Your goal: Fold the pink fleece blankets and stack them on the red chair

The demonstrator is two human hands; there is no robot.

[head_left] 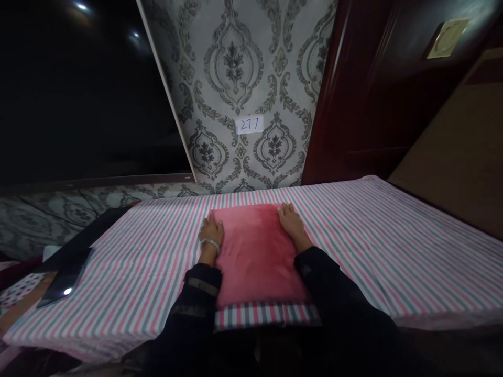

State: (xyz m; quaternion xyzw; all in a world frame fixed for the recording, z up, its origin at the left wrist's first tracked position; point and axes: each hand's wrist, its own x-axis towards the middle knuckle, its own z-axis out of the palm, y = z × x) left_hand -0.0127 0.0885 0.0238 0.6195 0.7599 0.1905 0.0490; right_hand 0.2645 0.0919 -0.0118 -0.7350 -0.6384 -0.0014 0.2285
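Note:
A pink-red plush cloth (255, 256), roughly square, lies flat on the striped tablecloth (157, 251). My left hand (212, 233) rests on its far left corner, fingers spread and pointing away from me, with a bracelet at the wrist. On the far right corner lies my right hand (291, 222), palm down with the fingers stretched out. Neither hand grasps the cloth. A darker red patch shows in the pile near the right hand.
Another person's forearm (23, 301) is at the left edge, beside a tablet or phone (65, 280) on the table corner. Behind the table are a patterned wall with a "277" label (250, 124), a large dark screen (86, 99) and a brown panel (456, 141) at right.

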